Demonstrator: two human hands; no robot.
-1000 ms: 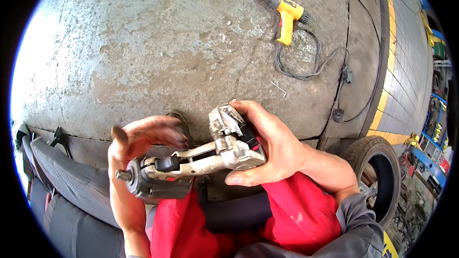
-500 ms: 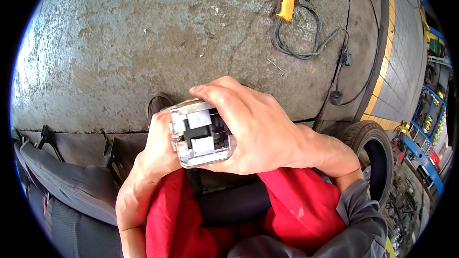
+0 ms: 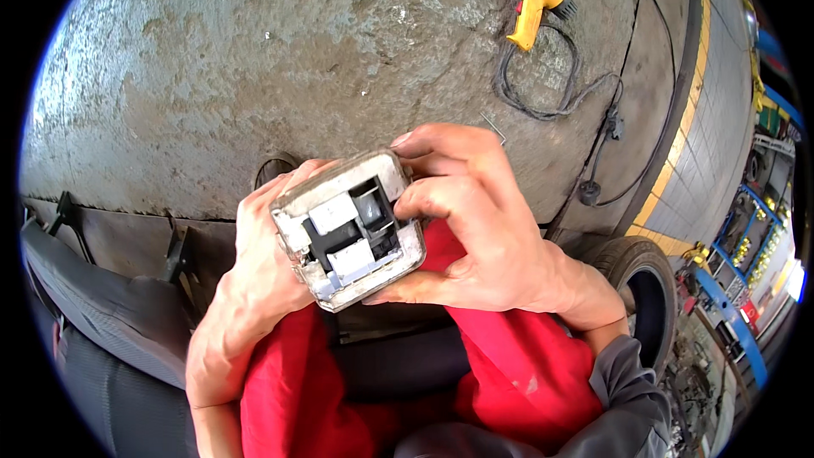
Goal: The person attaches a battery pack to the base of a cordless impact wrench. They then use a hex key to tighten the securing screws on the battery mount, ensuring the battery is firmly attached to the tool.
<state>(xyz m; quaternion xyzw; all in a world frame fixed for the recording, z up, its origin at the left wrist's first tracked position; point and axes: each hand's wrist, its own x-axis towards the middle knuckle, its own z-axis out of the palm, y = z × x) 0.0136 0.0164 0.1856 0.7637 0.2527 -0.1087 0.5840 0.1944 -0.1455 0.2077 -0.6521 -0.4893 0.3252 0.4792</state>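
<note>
A grimy, off-white boxy housing (image 3: pixel 343 256) with rounded corners is held up over my lap. Its visible face has pale blocks and black recesses in it; I cannot make out what kind of part it is. My left hand (image 3: pixel 270 246) is wrapped round its left side, with those fingers mostly hidden behind it. On the right side, my right hand (image 3: pixel 492 233) grips it too: the thumb lies along the lower edge, and bent fingers touch the upper right edge near a black recess.
A yellow heat gun (image 3: pixel 536 2) lies on the worn concrete floor (image 3: pixel 212 76), its black cable (image 3: pixel 543 110) coiled beside it. A thin L-shaped hex key (image 3: pixel 493 128) lies closer. To my right stands a tyre (image 3: pixel 644 288); to my left, a dark car seat (image 3: pixel 106 305).
The housing has tilted and turned, so more of its face shows. My right hand has shifted from covering its right side to holding it by the edges with the fingertips.
</note>
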